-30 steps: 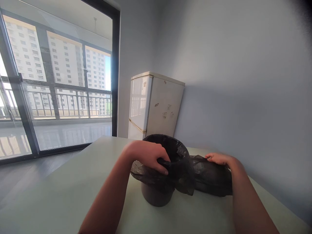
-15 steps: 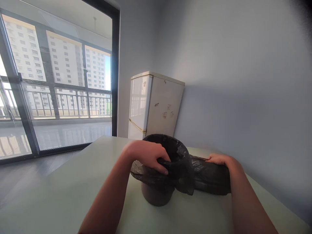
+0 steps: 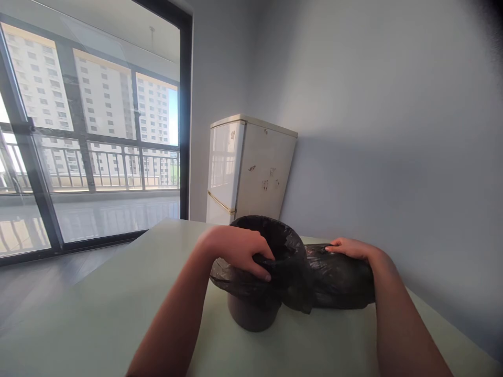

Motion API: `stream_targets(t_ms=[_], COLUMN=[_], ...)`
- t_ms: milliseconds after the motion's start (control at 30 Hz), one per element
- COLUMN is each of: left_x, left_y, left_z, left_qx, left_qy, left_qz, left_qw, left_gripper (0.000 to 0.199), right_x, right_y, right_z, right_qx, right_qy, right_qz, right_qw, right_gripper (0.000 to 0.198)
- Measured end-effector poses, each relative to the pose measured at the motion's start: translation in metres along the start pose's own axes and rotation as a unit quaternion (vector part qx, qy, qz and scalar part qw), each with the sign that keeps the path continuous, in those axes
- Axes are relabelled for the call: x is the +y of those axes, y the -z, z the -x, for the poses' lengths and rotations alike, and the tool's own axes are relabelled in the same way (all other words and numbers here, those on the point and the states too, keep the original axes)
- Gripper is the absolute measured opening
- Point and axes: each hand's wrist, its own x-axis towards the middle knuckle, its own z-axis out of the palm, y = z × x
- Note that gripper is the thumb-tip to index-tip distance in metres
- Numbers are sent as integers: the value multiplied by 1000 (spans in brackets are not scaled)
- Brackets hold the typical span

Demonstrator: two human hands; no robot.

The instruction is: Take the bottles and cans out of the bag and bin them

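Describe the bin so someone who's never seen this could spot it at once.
Find the white fridge, then the greenish table before it. On that table, the bin stands upright, its top draped in black plastic and gripped by the left hand. Unlike the plastic sprawling to its right, it is smooth and round below.

Daylight enters through the glazed door (image 3: 113,131) at left, glossing the refrigerator (image 3: 251,167) and faintly glinting on the black bag (image 3: 338,280); soft shadow crosses the wall (image 3: 365,167). Verticals lean (wide-angle distortion); the upper right corner is dark.
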Motion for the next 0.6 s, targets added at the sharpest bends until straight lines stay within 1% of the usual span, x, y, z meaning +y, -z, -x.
stream_targets(t_ms=[133, 333, 500, 600], left_x=[-2, -3, -1, 0], left_y=[-1, -1, 0, 0], left_z=[0, -1, -1, -1], left_qx=[-2, -1, 0, 0], left_qy=[-3, -4, -5, 2], left_qz=[-1, -2, -3, -5], left_qw=[1000, 1000, 1000, 1000], left_gripper=[27, 25, 24, 23], right_x=[-5, -18, -29, -36], right_y=[5, 13, 22, 25], right_z=[5, 18, 32, 42], right_qx=[-32, -21, 24, 74], right_qy=[7, 55, 72, 79], right_qz=[-43, -120, -186, -256], right_qw=[999, 991, 980, 961], right_gripper=[57, 60, 52, 45])
